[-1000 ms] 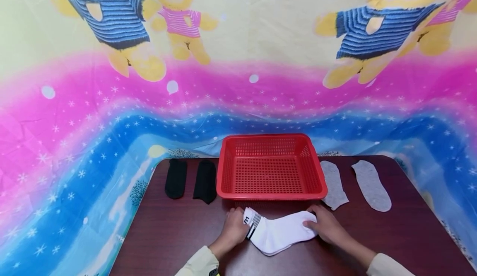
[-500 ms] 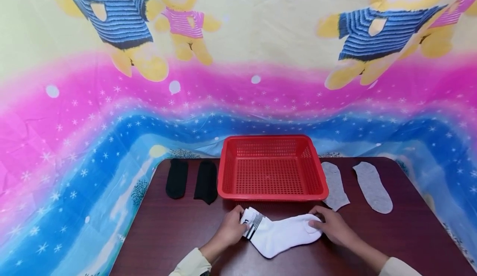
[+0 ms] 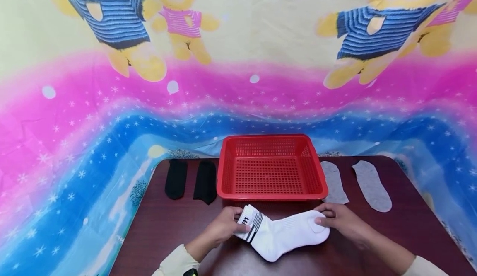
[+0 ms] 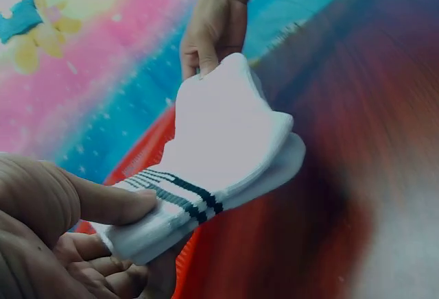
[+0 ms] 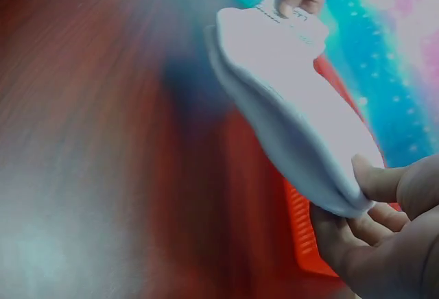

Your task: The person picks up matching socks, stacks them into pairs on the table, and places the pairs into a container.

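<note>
Stretched between both hands is a pair of white socks, one lying on the other, with dark stripes and lettering at the cuffs. My left hand pinches the cuff end, thumb on top and fingers beneath, as the left wrist view shows. At the toe end my right hand pinches both layers between thumb and fingers. In the right wrist view the two layered socks show a slight gap along their edge. The pair is held in front of the red basket.
Two black socks lie flat left of the basket. To its right are two grey socks, the nearer one partly hidden by the basket rim and my right hand. A printed cloth hangs behind the dark wooden table.
The white socks have shifted slightly to the right and toward me, still gripped at both ends. My hands have moved a little farther apart.
</note>
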Available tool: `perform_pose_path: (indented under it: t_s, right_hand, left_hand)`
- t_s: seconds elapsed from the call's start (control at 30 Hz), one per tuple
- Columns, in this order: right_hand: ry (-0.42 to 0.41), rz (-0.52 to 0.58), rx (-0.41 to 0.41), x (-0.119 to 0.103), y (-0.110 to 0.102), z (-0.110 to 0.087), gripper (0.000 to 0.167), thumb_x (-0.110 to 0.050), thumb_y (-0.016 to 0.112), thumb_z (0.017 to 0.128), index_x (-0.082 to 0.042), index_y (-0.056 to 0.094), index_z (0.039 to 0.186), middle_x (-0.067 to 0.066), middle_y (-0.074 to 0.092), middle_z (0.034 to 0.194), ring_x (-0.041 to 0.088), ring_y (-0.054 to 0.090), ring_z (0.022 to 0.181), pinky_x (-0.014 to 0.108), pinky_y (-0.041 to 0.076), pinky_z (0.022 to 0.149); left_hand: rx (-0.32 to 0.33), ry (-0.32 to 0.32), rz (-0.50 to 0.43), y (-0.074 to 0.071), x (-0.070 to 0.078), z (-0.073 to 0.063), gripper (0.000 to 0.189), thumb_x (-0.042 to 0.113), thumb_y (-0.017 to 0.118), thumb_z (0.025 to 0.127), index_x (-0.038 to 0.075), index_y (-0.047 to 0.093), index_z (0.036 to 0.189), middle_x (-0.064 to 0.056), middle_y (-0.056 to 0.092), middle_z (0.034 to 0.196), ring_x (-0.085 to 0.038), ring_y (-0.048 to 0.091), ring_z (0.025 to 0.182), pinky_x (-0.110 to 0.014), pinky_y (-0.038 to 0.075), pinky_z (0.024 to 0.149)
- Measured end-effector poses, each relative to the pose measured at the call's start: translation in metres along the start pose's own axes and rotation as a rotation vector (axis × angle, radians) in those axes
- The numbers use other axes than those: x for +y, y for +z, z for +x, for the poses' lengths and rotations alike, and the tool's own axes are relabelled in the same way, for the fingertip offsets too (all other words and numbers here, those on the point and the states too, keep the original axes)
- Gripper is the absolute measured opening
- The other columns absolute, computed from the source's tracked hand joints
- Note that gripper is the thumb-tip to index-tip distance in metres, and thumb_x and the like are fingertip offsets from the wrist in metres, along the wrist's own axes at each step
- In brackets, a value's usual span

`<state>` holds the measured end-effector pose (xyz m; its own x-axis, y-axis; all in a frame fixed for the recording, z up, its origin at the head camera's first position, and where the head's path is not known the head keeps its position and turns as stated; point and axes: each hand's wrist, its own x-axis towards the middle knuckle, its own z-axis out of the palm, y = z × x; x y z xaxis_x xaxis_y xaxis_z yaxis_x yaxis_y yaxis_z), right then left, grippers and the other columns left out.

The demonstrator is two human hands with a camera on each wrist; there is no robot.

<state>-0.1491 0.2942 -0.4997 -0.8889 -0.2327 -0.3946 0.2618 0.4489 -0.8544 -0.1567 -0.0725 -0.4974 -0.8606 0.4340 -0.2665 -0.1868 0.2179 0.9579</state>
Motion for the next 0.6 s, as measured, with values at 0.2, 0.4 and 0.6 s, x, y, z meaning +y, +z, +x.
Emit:
perform_pose_path:
  t_s: [0.2, 0.4, 0.6]
  right_hand:
    - [-0.015, 0.16, -0.048, -0.013, -0.013, -0.006, 0.05, -0.027, 0.067, 0.1, 0.01, 0.055, 0.131, 0.006, 0.076, 0.105, 0.016, 0.069, 0.095, 0.034, 0.056, 0.082]
    - [-0.024, 0.27, -0.058, -0.031, -0.022, -0.002, 0.054, -0.029, 0.062, 0.102, 0.009, 0.051, 0.139, 0.003, 0.072, 0.114, 0.017, 0.071, 0.1, 0.034, 0.06, 0.086]
    - [-0.036, 0.258, 0.005, -0.054, -0.032, 0.004, 0.067, -0.033, 0.063, 0.102, 0.009, 0.04, 0.149, 0.002, 0.072, 0.116, 0.017, 0.071, 0.099, 0.032, 0.059, 0.086]
  left_hand:
    - [-0.014, -0.007, -0.033, -0.007, 0.023, -0.002, 0.038, -0.01, 0.071, 0.081, -0.013, 0.065, 0.119, -0.022, 0.076, 0.101, -0.014, 0.071, 0.083, -0.027, 0.059, 0.074]
    - [0.04, -0.026, 0.035, -0.015, 0.044, 0.001, 0.045, -0.001, 0.078, 0.083, -0.008, 0.065, 0.126, -0.019, 0.076, 0.107, -0.016, 0.072, 0.089, -0.029, 0.06, 0.076]
    - [0.128, 0.002, 0.113, -0.026, 0.065, 0.009, 0.039, 0.011, 0.076, 0.09, -0.004, 0.068, 0.125, -0.017, 0.076, 0.11, -0.016, 0.071, 0.088, -0.029, 0.058, 0.077]
